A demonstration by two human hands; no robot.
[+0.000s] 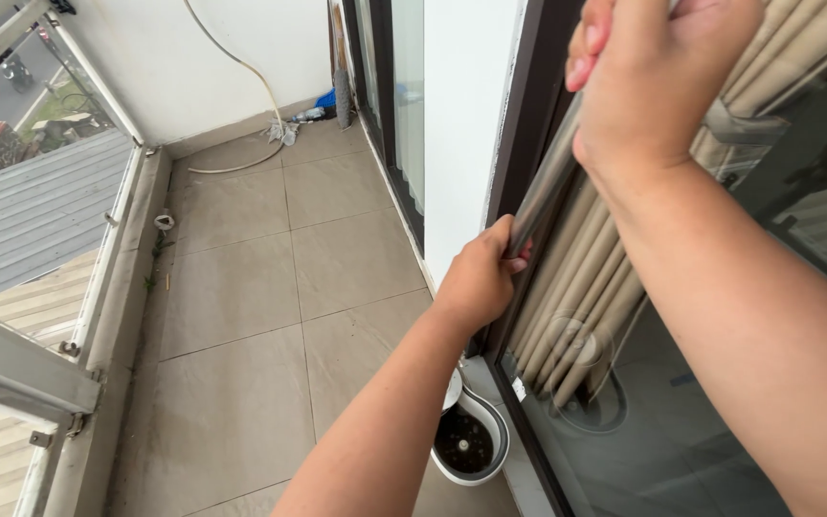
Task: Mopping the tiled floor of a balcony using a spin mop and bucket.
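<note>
fingers of left hand (479, 278) and right hand (648, 81) wrapped tight round metal pole (543, 187) (beside glass door (681, 421)).

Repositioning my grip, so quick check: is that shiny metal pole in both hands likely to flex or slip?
The metal pole looks straight between the left hand and right hand, so probably stiff. Its polished surface suggests it could slide through the fingers. It seems thin, likely light, though its lower end is hidden.

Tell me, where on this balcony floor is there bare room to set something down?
The tiled floor lies bare between the railing and the window wall. It is crowded at the far corner, where a hose and rags lie, and beside the glass door, where a white pot sits beneath the left hand and right hand gripping a metal pole.
</note>
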